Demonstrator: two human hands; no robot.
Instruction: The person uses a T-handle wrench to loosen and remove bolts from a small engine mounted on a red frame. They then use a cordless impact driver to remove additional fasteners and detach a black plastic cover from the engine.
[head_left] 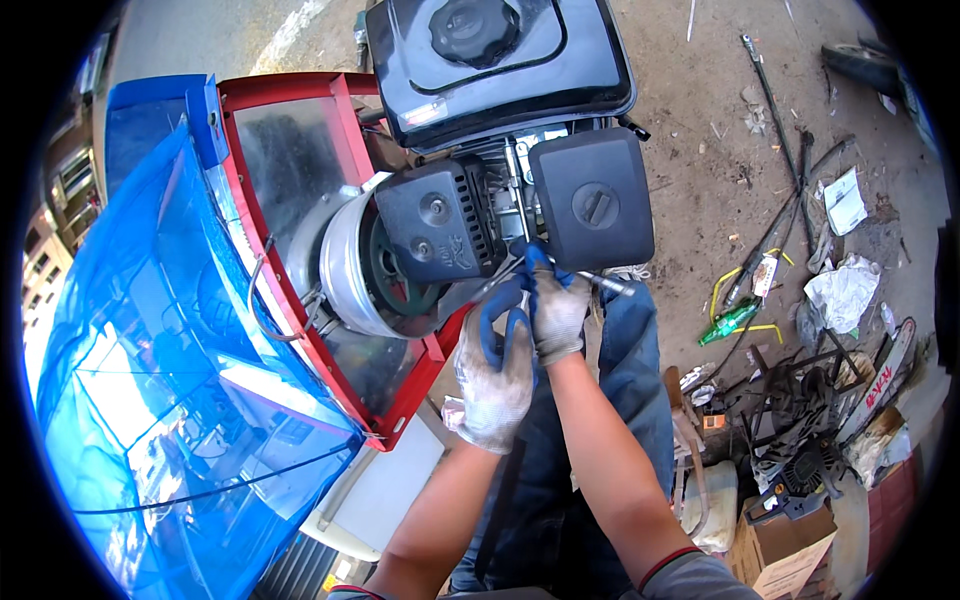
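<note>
A small engine with a black fuel tank (pixel 500 90), a vented black cover (pixel 435 225) and a square black housing (pixel 595 195) sits on a red metal frame (pixel 235 120). An upright metal rod-like tool (pixel 515 175) lies between the two covers. My gloved right hand (pixel 555 310) grips metal tooling at that rod's lower end, below the square housing; a metal handle (pixel 610 283) sticks out rightward. My gloved left hand (pixel 495 370) is just left and lower, fingers curled; what they hold is hidden. A silver pulley housing (pixel 345 265) is left of the vented cover.
Blue translucent sheeting (pixel 150 350) fills the left side. On the dirty ground at right are long bars (pixel 760 75), scrap paper (pixel 840 200), a green bottle (pixel 728 322), machine parts (pixel 800 430) and a cardboard box (pixel 790 545). My legs (pixel 630 380) are beneath my hands.
</note>
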